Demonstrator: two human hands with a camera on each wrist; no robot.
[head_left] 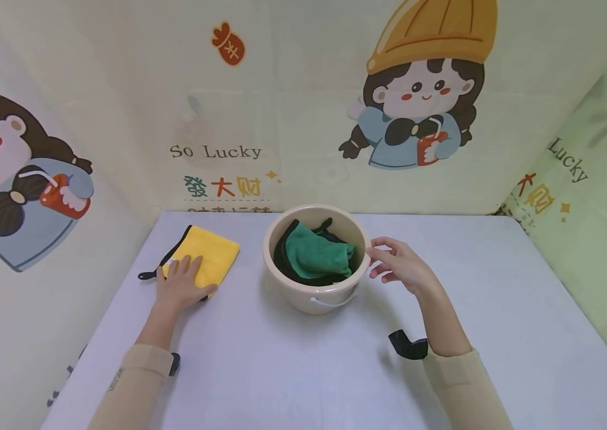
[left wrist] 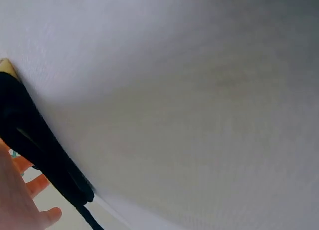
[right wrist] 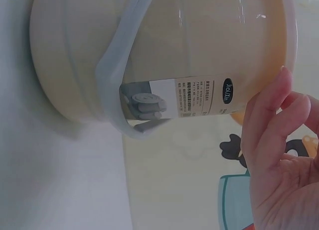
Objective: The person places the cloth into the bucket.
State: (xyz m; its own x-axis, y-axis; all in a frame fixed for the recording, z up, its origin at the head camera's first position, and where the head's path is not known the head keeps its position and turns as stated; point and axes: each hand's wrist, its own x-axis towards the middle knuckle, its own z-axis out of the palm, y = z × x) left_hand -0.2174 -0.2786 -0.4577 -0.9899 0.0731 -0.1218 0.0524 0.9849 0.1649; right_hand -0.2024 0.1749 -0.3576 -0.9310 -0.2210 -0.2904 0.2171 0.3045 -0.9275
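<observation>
On the left of the table lies a folded yellow cloth (head_left: 214,254) with black edging and a black hanging loop. My left hand (head_left: 178,283) rests on its near part with the fingers spread. In the left wrist view the cloth's dark edge (left wrist: 37,140) stands beside the fingers. A beige bucket (head_left: 303,297) stands upright at the middle, holding a crumpled green cloth (head_left: 314,254) with black trim. At the bucket's right rim my right hand (head_left: 402,266) has loosely bent fingers; in the right wrist view a fingertip (right wrist: 284,75) meets or nearly meets the rim.
The bucket's pale handle (right wrist: 119,65) hangs down its near side, beside a printed label (right wrist: 199,98). A white table (head_left: 293,370) carries everything. Behind it and at both sides hangs a cartoon-printed cloth backdrop (head_left: 303,119). A black wrist mount (head_left: 408,346) sticks out by the right sleeve.
</observation>
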